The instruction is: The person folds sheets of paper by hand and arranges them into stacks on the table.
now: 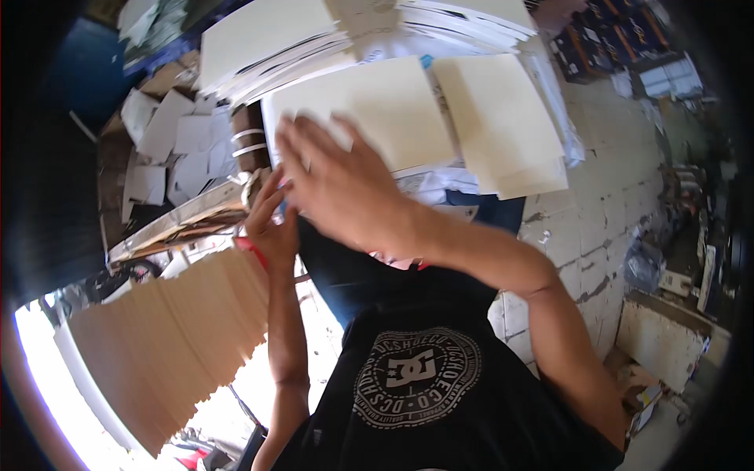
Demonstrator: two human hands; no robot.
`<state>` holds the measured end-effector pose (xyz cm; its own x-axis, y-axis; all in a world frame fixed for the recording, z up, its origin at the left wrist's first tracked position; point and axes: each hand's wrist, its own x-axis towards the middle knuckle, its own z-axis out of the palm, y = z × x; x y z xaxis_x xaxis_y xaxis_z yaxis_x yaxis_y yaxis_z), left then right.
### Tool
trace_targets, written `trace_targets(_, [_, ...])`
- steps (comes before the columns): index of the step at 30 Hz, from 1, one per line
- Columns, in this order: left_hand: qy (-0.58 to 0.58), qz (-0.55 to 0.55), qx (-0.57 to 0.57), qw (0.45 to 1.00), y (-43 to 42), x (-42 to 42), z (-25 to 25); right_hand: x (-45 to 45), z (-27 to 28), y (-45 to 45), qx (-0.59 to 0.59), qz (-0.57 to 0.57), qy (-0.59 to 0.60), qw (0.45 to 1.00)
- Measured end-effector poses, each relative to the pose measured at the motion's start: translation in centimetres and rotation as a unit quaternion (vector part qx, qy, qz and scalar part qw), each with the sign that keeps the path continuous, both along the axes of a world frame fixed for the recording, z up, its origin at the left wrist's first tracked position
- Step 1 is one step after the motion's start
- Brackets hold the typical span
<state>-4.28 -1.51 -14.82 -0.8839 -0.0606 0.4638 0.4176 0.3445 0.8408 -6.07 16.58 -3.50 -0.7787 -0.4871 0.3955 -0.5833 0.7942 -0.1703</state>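
Note:
My right hand (338, 180) reaches across to the left, over the near left corner of a cream paper stack (377, 110). Its fingers are stretched out and smeared a little by motion. Just below and left of it is my left hand (271, 228), fingers apart and pointing up, near the table's left edge. The right hand partly covers the space between the two. A red strip (251, 251) shows at the left hand's side; what it is I cannot tell. Another cream paper stack (499, 118) lies to the right, its lower sheets sticking out unevenly.
More paper stacks (267, 47) stand at the back. On the left, a cardboard box (114, 177) holds loose white paper pieces. A tall stack of tan sheets (173, 337) stands at lower left. Dark boxes (605, 39) and a cracked tiled floor (605, 180) are on the right.

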Motion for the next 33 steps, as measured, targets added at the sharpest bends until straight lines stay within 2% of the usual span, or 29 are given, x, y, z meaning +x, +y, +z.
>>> trace_targets(3, [-0.011,-0.009,0.014,1.000,0.4,0.0,0.6,4.1,-2.0,0.2,0.055,-0.022,-0.070,0.996])
trace_targets(6, [-0.057,-0.004,0.056,0.997,0.9,0.4,0.8,5.1,-4.4,1.4,0.025,-0.025,-0.055,0.998])
trace_targets(9, [-0.078,0.002,0.083,0.993,1.3,0.7,1.2,5.9,-4.4,6.2,-0.012,-0.054,-0.126,0.990])
trace_targets(11, [-0.073,0.015,0.103,0.992,2.4,0.9,2.5,6.4,-4.5,10.4,-0.003,-0.114,-0.097,0.989])
trace_targets(13, [-0.173,0.107,0.090,0.975,3.0,1.7,3.9,6.5,-4.1,12.2,0.003,-0.102,-0.100,0.990])
trace_targets(14, [-0.169,0.117,0.115,0.972,3.2,1.9,4.0,6.4,-3.9,12.3,0.001,-0.097,-0.100,0.990])
trace_targets(15, [-0.230,0.119,0.091,0.962,3.2,2.5,4.8,6.3,-3.8,12.0,-0.003,-0.098,-0.104,0.990])
trace_targets(17, [-0.212,0.177,0.135,0.952,5.3,3.1,6.4,5.6,-3.2,11.2,-0.008,-0.100,-0.104,0.989])
trace_targets(18, [-0.236,0.162,0.154,0.946,5.4,3.8,7.0,5.0,-2.7,10.3,-0.036,-0.088,-0.113,0.989])
trace_targets(19, [-0.216,0.158,0.187,0.945,5.6,4.2,6.6,4.5,-2.8,8.9,-0.037,-0.054,-0.088,0.994])
trace_targets(21, [-0.276,0.122,0.107,0.947,5.2,6.0,7.2,3.1,-3.5,5.5,-0.035,0.004,-0.036,0.999])
trace_targets(22, [-0.264,0.100,0.112,0.953,5.6,6.6,7.3,2.5,-4.5,3.9,-0.010,0.021,0.015,1.000])
trace_targets(23, [-0.241,0.130,0.151,0.950,5.9,6.9,7.4,1.9,-5.6,2.5,0.016,0.037,0.067,0.997])
trace_targets(25, [-0.195,0.191,0.233,0.933,6.1,7.5,7.4,1.2,-4.2,1.4,-0.114,0.062,0.074,0.989])
trace_targets(27, [-0.133,0.123,0.278,0.943,4.7,8.2,6.9,-0.2,0.5,2.4,-0.263,0.085,0.050,0.960])
trace_targets(29, [-0.170,0.085,0.224,0.956,6.0,7.1,8.3,-0.6,5.7,4.8,-0.431,0.079,0.063,0.897])
trace_targets(30, [-0.173,0.050,0.179,0.967,7.2,6.2,9.5,-0.4,8.3,5.8,-0.507,-0.015,0.027,0.862])
trace_targets(31, [-0.176,-0.009,0.175,0.969,7.9,5.2,10.5,-0.9,9.1,7.1,-0.550,-0.006,0.025,0.835])
trace_targets(33, [-0.163,0.010,0.236,0.958,7.9,3.7,10.4,-1.7,9.8,9.1,-0.645,0.002,0.017,0.764])
